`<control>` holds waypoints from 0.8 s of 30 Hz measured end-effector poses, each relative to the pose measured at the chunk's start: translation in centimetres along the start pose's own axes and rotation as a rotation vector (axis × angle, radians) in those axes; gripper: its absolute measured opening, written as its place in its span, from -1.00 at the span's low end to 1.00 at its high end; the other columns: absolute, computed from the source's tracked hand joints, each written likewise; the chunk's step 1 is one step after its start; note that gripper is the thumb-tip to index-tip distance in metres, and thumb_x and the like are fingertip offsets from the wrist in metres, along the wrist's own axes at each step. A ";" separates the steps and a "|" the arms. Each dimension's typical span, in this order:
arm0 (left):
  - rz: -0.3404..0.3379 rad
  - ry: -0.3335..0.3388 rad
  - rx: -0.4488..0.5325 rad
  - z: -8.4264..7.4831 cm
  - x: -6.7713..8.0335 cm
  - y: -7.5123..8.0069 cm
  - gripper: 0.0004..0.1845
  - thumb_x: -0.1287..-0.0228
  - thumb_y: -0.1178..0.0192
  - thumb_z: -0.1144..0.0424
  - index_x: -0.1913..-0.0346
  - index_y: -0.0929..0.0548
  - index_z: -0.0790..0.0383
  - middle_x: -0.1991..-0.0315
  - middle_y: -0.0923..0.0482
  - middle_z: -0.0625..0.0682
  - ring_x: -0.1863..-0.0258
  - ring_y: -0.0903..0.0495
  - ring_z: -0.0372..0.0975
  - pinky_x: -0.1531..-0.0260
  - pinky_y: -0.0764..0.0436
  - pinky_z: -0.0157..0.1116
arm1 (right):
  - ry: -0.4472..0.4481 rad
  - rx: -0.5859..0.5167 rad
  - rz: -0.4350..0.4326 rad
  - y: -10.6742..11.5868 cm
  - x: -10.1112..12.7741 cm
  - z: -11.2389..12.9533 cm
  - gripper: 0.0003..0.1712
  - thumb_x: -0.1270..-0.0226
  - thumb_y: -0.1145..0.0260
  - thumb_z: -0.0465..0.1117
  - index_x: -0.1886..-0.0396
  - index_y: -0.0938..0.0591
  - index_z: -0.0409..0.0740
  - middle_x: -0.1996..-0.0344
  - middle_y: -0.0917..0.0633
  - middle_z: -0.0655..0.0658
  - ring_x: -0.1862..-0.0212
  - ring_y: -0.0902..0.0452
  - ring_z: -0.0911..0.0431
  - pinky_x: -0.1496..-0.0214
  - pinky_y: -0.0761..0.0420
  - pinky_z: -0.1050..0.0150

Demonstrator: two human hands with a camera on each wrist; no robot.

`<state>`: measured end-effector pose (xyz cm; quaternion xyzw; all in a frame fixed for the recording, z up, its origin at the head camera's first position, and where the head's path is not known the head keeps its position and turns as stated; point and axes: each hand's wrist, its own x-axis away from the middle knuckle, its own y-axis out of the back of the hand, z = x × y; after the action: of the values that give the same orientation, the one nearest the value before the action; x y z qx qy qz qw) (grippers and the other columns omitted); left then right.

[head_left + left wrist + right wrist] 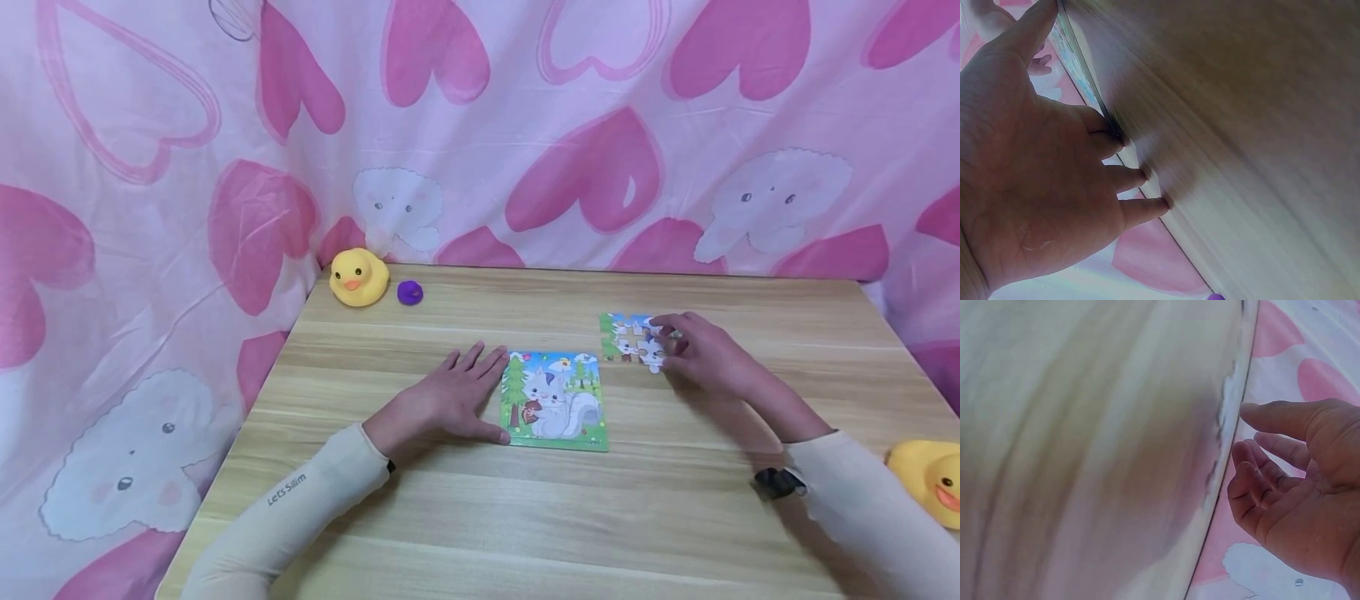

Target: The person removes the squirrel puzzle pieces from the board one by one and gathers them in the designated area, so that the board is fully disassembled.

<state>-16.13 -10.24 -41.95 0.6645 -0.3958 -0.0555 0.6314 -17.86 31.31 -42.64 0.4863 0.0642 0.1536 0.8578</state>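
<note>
Right now your right-hand fingers (670, 327) are loosely curled over the cluster of loose puzzle pieces (632, 338) on the far right part of the table (480, 517); fingertips sit at the cluster's right edge, but the head view is too small to say whether one piece is actually pinched. The right wrist view shows the fingers (1254, 481) bent and slightly apart, nothing clearly between them. Pick one piece only: thumb and index on opposite edges, lift straight up so neighbours don't scatter.

Your left hand (450, 398) lies flat, fingers straight and a little spread, palm down on the table, thumb side touching the left edge of the puzzle board (555, 398). The left wrist view confirms it: fingers (1129, 178) pressed on the wood beside the board's edge. Good brace, I'd judge; hold that pressure so the board doesn't slide when a piece is pushed in.

The board sits near table centre, squirrel picture up, just beside the left hand and apart from the piece cluster. Carry the piece low across the short gap, match the picture first, then press flat with a fingertip.

Off to the sides: a yellow duck (358, 277) and a purple blob (409, 292) at the far left corner, another duck (933, 479) at the right edge, well away from both hands.
</note>
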 end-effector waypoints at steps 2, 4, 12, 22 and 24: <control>-0.003 -0.001 -0.003 0.0 0.0 0.0 0.35 -0.19 -0.19 -0.61 -0.75 0.24 0.05 -0.78 0.38 -0.04 -0.77 0.36 0.04 -0.73 0.17 0.16 | -0.006 -0.006 0.002 0.2 0.0 0.3 -0.27 -0.32 -0.48 -0.40 -0.47 -0.46 -0.26 -0.07 -0.63 -0.33 0.01 -0.64 -0.12 0.11 -0.69 0.24; -0.004 -0.002 -0.008 0.1 0.0 -0.1 0.35 -0.19 -0.19 -0.61 -0.75 0.24 0.05 -0.78 0.37 -0.04 -0.77 0.36 0.04 -0.73 0.17 0.16 | -0.014 -0.012 0.010 0.3 0.1 0.6 -0.27 -0.33 -0.47 -0.40 -0.47 -0.46 -0.26 -0.09 -0.63 -0.34 0.01 -0.64 -0.12 0.11 -0.70 0.23; -0.003 -0.005 -0.010 0.1 -0.1 0.0 0.35 -0.19 -0.19 -0.61 -0.75 0.26 0.05 -0.78 0.38 -0.04 -0.77 0.36 0.05 -0.73 0.16 0.17 | -0.014 -0.027 0.024 -0.4 0.2 1.6 -0.30 -0.34 -0.48 -0.35 -0.44 -0.48 -0.30 -0.09 -0.65 -0.32 0.02 -0.63 -0.11 0.07 -0.69 0.17; 0.008 0.002 -0.011 0.0 -0.1 0.0 0.35 -0.19 -0.19 -0.61 -0.75 0.26 0.04 -0.78 0.39 -0.05 -0.77 0.37 0.04 -0.73 0.17 0.16 | 0.112 0.003 0.056 -2.6 0.8 5.6 -0.36 -0.29 -0.55 -0.29 -0.36 -0.59 -0.23 -0.07 -0.68 -0.19 0.04 -0.59 0.00 0.01 -0.73 0.06; 0.009 0.003 -0.012 0.0 -0.1 0.0 0.35 -0.19 -0.18 -0.61 -0.75 0.27 0.03 -0.78 0.39 -0.05 -0.77 0.37 0.04 -0.73 0.17 0.16 | 0.118 0.011 0.073 -3.2 1.1 6.4 -0.38 -0.30 -0.55 -0.26 -0.36 -0.62 -0.18 -0.09 -0.68 -0.15 0.02 -0.59 0.03 -0.01 -0.72 0.07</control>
<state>-16.18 -10.21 -41.94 0.6591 -0.3974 -0.0542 0.6362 -14.53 24.89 -41.98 0.4832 0.0978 0.2131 0.8435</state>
